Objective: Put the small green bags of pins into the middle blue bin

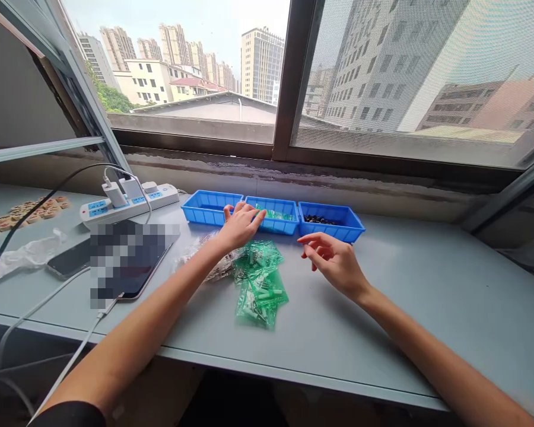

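Three blue bins stand in a row at the back of the table: a left bin [204, 218], a middle bin [278, 227] with green packets inside, and a right bin [343, 232] holding small black pieces. My left hand [241, 225] is over the near edge between the left and middle bins, fingers apart, with nothing visible in it. Just in front of the right bin hovers my right hand [331, 258], its fingers loosely curled and apart, holding nothing visible. Green clear packets [262, 290] lie between my arms, beside clear packets [222, 267] partly hidden by my left forearm.
A power strip [131, 204] with plugs and cables sits at the back left. Nearer lie a dark tablet [146, 264], a phone [69, 258], crumpled white plastic [29, 255] and small tan pieces [26, 213]. A window frame [281, 130] rises behind the bins.
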Demonstrator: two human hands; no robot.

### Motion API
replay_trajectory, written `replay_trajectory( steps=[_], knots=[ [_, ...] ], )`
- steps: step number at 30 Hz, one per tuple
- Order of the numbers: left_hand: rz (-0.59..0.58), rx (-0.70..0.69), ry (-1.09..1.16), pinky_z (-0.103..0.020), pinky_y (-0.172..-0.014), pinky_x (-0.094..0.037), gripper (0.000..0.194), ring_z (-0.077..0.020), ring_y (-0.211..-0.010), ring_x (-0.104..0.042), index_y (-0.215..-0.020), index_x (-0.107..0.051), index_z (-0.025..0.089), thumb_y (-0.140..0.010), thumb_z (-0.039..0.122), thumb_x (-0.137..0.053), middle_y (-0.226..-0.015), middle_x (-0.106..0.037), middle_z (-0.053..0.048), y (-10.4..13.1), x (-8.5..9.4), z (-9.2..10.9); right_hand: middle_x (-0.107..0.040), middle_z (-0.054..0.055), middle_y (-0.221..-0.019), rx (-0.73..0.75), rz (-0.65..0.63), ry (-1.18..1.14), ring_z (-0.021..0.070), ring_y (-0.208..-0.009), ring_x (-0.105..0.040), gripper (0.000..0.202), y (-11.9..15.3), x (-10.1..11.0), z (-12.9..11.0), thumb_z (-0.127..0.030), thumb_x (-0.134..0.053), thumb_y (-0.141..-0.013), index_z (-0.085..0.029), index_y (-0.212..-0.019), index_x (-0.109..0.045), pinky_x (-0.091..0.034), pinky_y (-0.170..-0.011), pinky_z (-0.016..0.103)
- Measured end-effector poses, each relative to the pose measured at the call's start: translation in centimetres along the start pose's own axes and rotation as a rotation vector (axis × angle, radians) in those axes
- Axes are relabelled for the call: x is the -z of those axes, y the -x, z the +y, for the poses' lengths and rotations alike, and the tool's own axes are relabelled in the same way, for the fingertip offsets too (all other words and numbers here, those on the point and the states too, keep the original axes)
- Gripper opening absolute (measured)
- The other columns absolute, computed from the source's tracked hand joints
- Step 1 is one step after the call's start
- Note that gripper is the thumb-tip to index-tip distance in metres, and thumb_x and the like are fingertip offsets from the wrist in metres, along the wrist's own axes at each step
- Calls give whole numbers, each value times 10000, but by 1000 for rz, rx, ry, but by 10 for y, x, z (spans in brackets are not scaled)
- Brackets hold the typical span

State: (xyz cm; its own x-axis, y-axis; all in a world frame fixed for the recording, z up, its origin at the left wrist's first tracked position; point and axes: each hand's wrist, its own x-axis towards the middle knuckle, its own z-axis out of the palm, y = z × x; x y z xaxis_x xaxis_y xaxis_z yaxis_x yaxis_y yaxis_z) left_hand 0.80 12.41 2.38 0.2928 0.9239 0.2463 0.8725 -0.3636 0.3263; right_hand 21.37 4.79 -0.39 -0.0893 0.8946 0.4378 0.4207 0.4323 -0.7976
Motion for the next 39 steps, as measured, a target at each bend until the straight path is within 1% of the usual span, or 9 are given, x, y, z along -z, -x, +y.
replay_trajectory(
  steps=[5,10,15,20,24,27,30,33,39],
  knots=[
    [72,-5,31,-512,-1031,-221,396,-255,-1182,-416,-929,-660,198,-970,312,-283,-1169,-588,-77,0,6,-1,-644,10,-636,8,-6,3,108,-416,-548,227,0,0,1,-350,-557,-790,-179,-863,-687,-470,-422,230],
    [187,25,-128,-498,-1032,-233,388,-282,-1234,-398,-997,-661,173,-953,329,-309,-1230,-562,-122,1,9,-5,-643,8,-632,13,5,2,107,-413,-544,226,1,0,4,-353,-561,-791,-186,-867,-692,-469,-423,230],
    [87,-91,-246,-509,-1079,-163,405,-300,-1381,-245,-1179,-605,204,-963,365,-303,-1447,-399,-106,3,3,-6,-645,9,-635,11,-3,8,109,-410,-543,227,0,-1,4,-359,-559,-788,-189,-862,-690,-470,-418,230],
    [-4,-101,-286,-511,-1061,-193,449,-316,-1329,-326,-1167,-620,210,-973,406,-266,-1223,-580,-132,3,0,-4,-643,8,-627,10,-1,16,111,-406,-542,244,0,-2,5,-380,-554,-789,-191,-864,-689,-470,-412,234],
    [-14,-94,-287,-510,-1052,-204,463,-309,-1311,-340,-1168,-607,225,-978,429,-237,-1149,-612,-122,3,-2,-7,-651,15,-638,17,-37,61,126,-454,-566,252,0,-1,3,-391,-539,-802,-196,-865,-685,-470,-430,241],
    [17,-94,-286,-492,-1060,-199,412,-298,-1316,-339,-1178,-582,218,-972,432,-297,-1314,-519,-124,5,-1,-4,-692,36,-768,71,-123,143,169,-640,-637,224,0,0,0,-375,-569,-808,-213,-918,-677,-517,-561,284],
    [138,-163,-259,-453,-1045,-231,338,-282,-1287,-369,-1133,-578,195,-955,402,-379,-1426,-401,-130,9,5,4,-685,69,-1002,218,-259,190,219,-899,-636,279,3,-1,-1,-365,-646,-790,-224,-1030,-654,-513,-814,384],
    [206,-291,-197,-405,-977,-308,271,-250,-1137,-481,-1002,-602,187,-949,349,-391,-1265,-525,-112,14,12,14,-623,89,-1176,307,-390,238,265,-1094,-569,394,7,-5,1,-377,-700,-769,-241,-1130,-622,-418,-975,478],
    [81,-524,-125,-347,-846,-426,248,-180,-852,-573,-892,-620,176,-934,284,-401,-1079,-559,-83,19,1,20,-603,82,-1229,305,-477,198,264,-1171,-526,417,12,-13,5,-329,-697,-790,-254,-1186,-584,-382,-1019,479]
  ],
)
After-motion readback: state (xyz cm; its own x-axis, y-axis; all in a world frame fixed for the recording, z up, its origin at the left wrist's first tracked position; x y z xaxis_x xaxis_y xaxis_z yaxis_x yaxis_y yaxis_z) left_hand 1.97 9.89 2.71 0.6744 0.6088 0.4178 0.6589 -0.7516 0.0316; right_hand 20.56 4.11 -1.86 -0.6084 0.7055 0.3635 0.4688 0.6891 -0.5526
